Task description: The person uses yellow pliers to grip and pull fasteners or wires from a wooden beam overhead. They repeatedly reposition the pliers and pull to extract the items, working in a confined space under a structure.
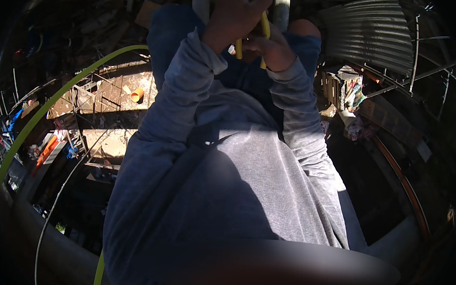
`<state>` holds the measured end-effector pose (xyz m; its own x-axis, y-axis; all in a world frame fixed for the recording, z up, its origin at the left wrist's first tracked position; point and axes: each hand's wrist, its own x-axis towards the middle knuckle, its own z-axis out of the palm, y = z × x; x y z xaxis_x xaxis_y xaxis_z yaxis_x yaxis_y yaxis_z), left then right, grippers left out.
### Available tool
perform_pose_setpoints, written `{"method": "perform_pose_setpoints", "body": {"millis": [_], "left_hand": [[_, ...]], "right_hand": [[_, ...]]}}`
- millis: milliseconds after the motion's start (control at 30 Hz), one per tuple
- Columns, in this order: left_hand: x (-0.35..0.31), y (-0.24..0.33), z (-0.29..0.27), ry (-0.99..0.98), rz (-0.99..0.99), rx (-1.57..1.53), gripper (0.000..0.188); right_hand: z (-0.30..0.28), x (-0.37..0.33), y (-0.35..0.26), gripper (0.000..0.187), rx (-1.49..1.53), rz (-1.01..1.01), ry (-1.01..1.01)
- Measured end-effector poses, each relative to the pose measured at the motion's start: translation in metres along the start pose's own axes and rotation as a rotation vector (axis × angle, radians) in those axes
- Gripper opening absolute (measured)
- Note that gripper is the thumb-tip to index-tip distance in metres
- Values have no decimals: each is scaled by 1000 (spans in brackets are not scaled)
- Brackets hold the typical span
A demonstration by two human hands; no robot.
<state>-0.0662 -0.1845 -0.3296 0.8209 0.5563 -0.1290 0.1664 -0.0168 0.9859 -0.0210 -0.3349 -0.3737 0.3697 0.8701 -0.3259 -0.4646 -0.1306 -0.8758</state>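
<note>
At the top of the head view, my left hand (233, 18) closes its fingers around a yellow rod-like piece (265, 27). Just right of it and lower, my right hand (275, 48) is also closed on the yellow piece, whose lower end pokes out beneath. A second yellow end (238, 49) hangs under my left hand. Whether both belong to one tool I cannot tell. Grey poles stand behind my hands, a left pole (200, 4) and a right pole (281, 10). My legs in blue denim (164, 36) are bent on either side.
A yellow-green hose (60, 93) curves down the left side, near a thin cable (60, 190). Far below lie an orange cylinder (137, 95), a wooden crate (339, 89) and scattered debris. A corrugated sheet (370, 31) and crossing thin rods (422, 78) are at upper right.
</note>
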Motion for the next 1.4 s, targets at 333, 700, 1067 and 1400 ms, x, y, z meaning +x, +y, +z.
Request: {"method": "perform_pose_setpoints", "body": {"millis": [333,700,1067,1400], "left_hand": [[0,-13,-8,-95,-92,-39,53],[6,-45,-3,-33,-140,-152,47],[42,-25,26,4,-222,-336,39],[57,-71,30,310,630,1186,28]], "right_hand": [[-2,28,60,30,-505,-412,270],[-110,-14,-150,31,-1747,-114,150],[-145,-63,-113,43,-1392,5,59],[-38,-147,33,55,-30,197,411]]}}
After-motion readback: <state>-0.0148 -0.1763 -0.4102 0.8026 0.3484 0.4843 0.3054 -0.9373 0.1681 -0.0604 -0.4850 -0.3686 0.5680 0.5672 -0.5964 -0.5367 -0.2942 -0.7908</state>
